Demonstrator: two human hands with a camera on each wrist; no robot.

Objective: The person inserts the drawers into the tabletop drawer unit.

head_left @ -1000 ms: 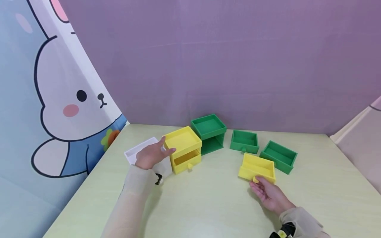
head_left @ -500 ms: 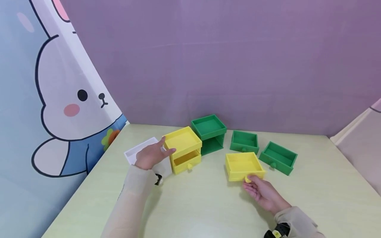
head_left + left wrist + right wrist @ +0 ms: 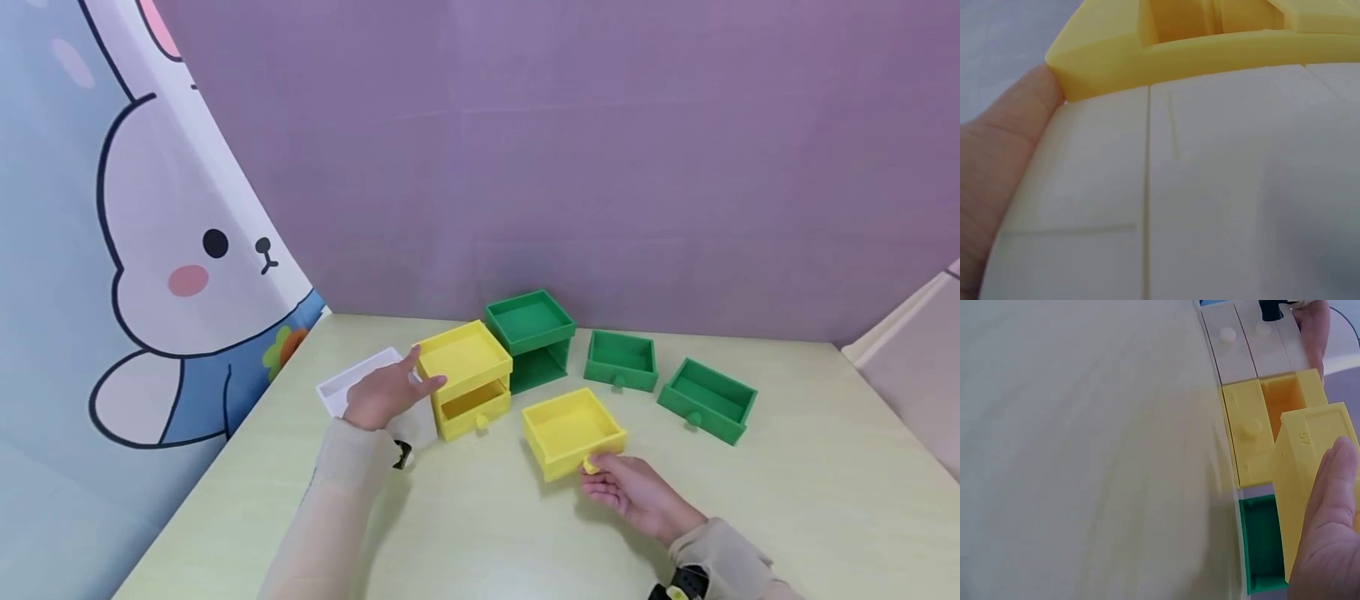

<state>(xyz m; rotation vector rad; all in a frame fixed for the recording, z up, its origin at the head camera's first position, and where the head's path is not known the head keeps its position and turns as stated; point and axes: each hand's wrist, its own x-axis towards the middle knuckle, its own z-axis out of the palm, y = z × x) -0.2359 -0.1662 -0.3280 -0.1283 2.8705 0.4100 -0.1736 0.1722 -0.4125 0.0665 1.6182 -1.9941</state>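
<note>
My right hand (image 3: 637, 493) pinches the round knob of a yellow drawer (image 3: 570, 427), holding it in the air to the right of the yellow cabinet (image 3: 467, 360). That cabinet has a drawer in its lower slot, and its upper slot is open. In the right wrist view the drawer (image 3: 1310, 450) hides part of the cabinet. My left hand (image 3: 384, 393) rests over the white cabinet (image 3: 360, 371), its thumb and forefinger spread straight against the yellow cabinet's left top edge. The left wrist view shows a finger along the white cabinet's side (image 3: 1085, 162); the other fingers are hidden.
A green cabinet (image 3: 528, 321) with a hollow front stands behind and right of the yellow one. Two green drawers, one nearer the back (image 3: 621, 358) and one farther right (image 3: 708, 398), lie on the pale table (image 3: 480, 533). A purple cloth (image 3: 600, 167) hangs behind.
The yellow drawer, held by its knob, has moved left from beside the green drawers toward the yellow cabinet, turning as it went. My left hand keeps its place.
</note>
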